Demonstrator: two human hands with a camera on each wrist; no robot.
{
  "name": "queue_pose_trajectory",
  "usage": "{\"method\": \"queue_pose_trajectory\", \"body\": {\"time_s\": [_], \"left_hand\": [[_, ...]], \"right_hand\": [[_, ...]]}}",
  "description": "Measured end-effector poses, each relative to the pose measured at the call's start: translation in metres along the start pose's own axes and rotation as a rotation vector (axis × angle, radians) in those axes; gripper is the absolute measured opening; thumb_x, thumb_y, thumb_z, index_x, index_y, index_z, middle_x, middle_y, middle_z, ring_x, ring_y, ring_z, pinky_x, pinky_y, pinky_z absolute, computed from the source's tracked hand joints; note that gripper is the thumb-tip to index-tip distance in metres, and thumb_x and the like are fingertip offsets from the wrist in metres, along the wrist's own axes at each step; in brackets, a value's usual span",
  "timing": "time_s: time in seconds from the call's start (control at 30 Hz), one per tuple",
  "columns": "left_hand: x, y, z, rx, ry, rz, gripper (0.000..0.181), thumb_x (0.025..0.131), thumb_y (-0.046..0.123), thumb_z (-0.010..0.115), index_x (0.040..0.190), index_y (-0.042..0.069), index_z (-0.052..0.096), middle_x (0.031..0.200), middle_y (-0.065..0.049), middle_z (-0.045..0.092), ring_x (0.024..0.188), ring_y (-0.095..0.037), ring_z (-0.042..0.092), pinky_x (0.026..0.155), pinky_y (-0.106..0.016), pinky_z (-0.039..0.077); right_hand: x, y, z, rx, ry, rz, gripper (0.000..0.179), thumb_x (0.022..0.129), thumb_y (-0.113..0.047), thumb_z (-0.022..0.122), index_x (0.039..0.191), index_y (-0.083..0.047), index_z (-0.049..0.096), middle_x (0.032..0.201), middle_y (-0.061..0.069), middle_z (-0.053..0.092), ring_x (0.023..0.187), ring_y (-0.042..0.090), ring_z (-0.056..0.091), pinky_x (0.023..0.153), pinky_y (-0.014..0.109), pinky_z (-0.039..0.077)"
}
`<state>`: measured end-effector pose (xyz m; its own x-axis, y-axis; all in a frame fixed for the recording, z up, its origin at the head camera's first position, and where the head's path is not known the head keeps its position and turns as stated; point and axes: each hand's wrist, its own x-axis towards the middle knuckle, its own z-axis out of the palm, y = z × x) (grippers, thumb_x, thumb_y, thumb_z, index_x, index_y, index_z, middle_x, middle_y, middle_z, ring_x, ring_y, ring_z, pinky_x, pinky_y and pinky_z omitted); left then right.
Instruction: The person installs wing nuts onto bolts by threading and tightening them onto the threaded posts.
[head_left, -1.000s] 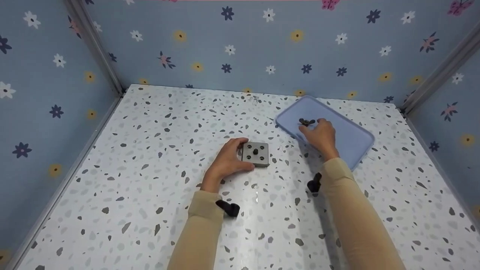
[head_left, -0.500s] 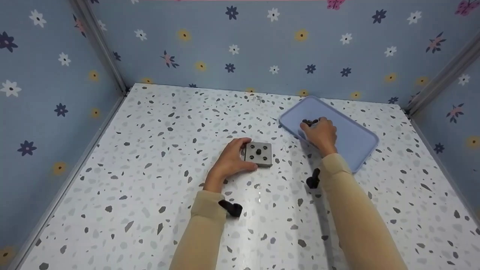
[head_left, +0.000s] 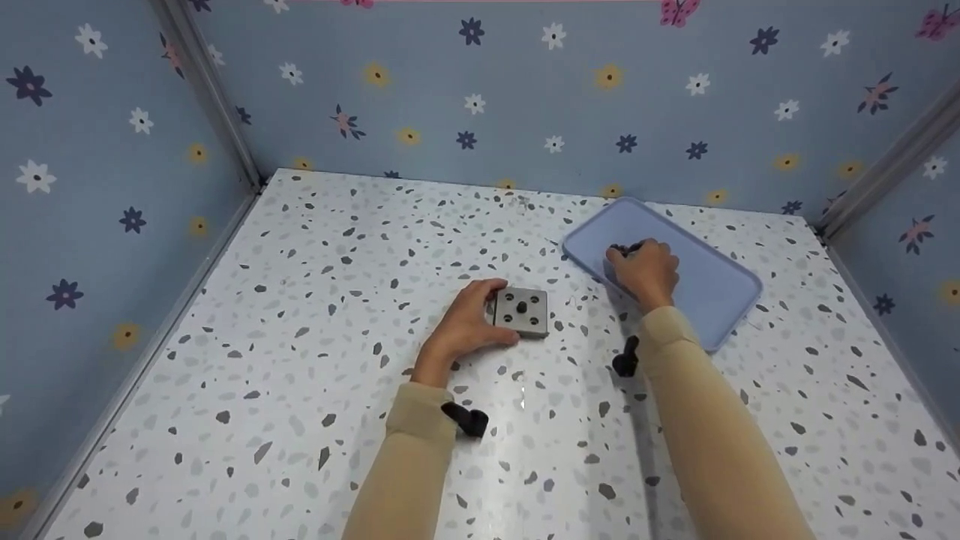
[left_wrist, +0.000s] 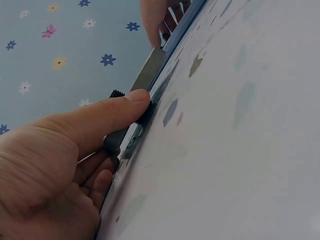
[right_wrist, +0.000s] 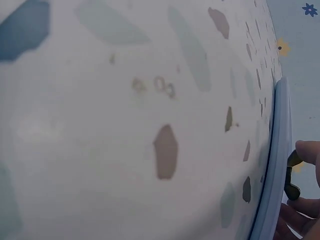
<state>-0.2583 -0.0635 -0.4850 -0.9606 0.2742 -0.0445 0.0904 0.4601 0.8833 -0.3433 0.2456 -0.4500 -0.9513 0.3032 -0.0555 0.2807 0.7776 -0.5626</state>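
A square metal block (head_left: 535,320) lies on the speckled table, with a hole near each corner and a dark stud (head_left: 522,307) at its centre. My left hand (head_left: 466,322) holds its left end, thumb on the near side and fingers on the far side. Threads show on the stud in the left wrist view, beside the thumb (left_wrist: 117,111). Over the tray, my right hand (head_left: 649,271) pinches a dark wing nut (head_left: 624,249) between thumb and fingers. Its curved wings, the wing nut (right_wrist: 291,189) seen side-on, lie between the fingertips in the right wrist view.
The shallow blue tray (head_left: 705,300) sits at an angle at the back right, its raised rim (right_wrist: 272,160) close to the right hand. Flower-patterned panels (head_left: 517,90) wall the table (head_left: 300,300) at the back and both sides.
My right thumb and fingers have come together on the wing nut, which now shows less. The left hand keeps its hold on the block. The whole head view has shifted slightly.
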Motion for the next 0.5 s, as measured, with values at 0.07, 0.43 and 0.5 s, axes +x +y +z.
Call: {"method": "queue_pose_trajectory", "body": {"time_s": [0.07,0.43,0.5], "left_hand": [[-0.0003,-0.0002,0.0000,-0.001,0.001,0.005,0.098,0.072,0.014,0.095,0.158,0.017,0.048,0.154,-0.006,0.052,0.136,-0.026,0.051,0.123,-0.044,0.037],[0.0010,-0.0019,0.0007,0.003,-0.007,0.031,0.099,0.073,0.014,0.095,0.159,0.013,0.047,0.158,-0.007,0.049,0.141,-0.026,0.048,0.125,-0.041,0.034],[0.0013,-0.0020,-0.0002,0.006,-0.007,0.037,0.098,0.073,0.015,0.095,0.159,0.013,0.046,0.157,-0.007,0.049,0.140,-0.025,0.048,0.125,-0.041,0.033]], "right_hand": [[0.0014,0.0003,0.0006,0.000,-0.002,0.005,0.067,0.100,-0.048,0.063,0.137,0.007,0.054,0.140,0.028,0.051,0.132,0.047,0.045,0.114,0.064,0.038],[0.0027,0.0012,-0.0002,-0.026,-0.002,-0.028,0.071,0.101,-0.047,0.059,0.148,0.005,0.052,0.147,0.031,0.050,0.137,0.051,0.044,0.113,0.068,0.039],[0.0028,-0.0001,0.0001,-0.030,0.004,-0.039,0.070,0.101,-0.045,0.058,0.150,0.005,0.052,0.147,0.031,0.050,0.137,0.051,0.045,0.112,0.068,0.040]]}}
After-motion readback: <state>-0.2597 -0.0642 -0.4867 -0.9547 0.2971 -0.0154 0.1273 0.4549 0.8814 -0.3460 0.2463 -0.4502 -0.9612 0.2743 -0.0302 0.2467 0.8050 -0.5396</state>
